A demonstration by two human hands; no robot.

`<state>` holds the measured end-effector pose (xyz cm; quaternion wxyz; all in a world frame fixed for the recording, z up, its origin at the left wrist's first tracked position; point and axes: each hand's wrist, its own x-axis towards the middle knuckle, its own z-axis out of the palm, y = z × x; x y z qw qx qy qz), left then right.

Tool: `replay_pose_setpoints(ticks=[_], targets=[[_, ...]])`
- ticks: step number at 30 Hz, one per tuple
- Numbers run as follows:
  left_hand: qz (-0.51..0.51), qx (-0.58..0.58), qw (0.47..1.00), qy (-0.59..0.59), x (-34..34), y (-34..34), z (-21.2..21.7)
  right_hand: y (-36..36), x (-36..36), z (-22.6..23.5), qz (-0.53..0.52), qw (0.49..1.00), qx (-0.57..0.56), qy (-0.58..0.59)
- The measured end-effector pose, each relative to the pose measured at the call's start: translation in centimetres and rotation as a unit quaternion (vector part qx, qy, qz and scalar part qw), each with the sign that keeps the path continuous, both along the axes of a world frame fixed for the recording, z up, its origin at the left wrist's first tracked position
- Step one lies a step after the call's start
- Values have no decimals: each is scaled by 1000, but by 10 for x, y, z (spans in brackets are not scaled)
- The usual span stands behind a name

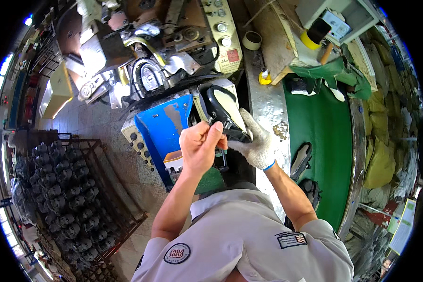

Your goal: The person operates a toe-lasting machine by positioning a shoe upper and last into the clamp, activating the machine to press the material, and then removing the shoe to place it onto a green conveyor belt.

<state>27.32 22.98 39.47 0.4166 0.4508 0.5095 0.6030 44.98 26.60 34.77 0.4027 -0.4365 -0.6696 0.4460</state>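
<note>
A black shoe upper with a pale cream underside (227, 104) is held up in front of me, tilted, its narrow side toward the machine. My right hand (258, 144), in a white knitted glove with a blue cuff, grips it from the right and below. My left hand (199, 146) is bare and closed, thumb on top, at the shoe's near end. What its fingers pinch there is hidden. Just beyond stands a machine with a curved black and metal clamp (150, 77). Under my left hand lies a blue metal panel (162, 124).
A control panel with knobs (224, 40) rises behind the shoe. To the right, a green conveyor belt (333, 160) carries black shoes (301, 160) beside a metal ledge (268, 98). A rack of dark shoe pieces (68, 197) stands at left. Sacks (378, 160) line the far right.
</note>
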Motion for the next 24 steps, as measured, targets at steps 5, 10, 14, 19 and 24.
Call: replay_pose_setpoints(ticks=[5,10,14,19,24], targets=[[65,-83,994,4,-38,-19,48,7,-31,-2,93,977,-151,116],[127,-29,991,30,-124,5,20,27,-60,3,235,881,-326,250],[20,-122,977,-176,-168,25,-29,26,-96,-3,188,760,-480,397],[92,-126,970,-188,-187,33,-53,39,-124,-11,165,802,-437,372],[80,-108,969,-208,-225,40,-87,49,-157,-41,122,828,-403,369]])
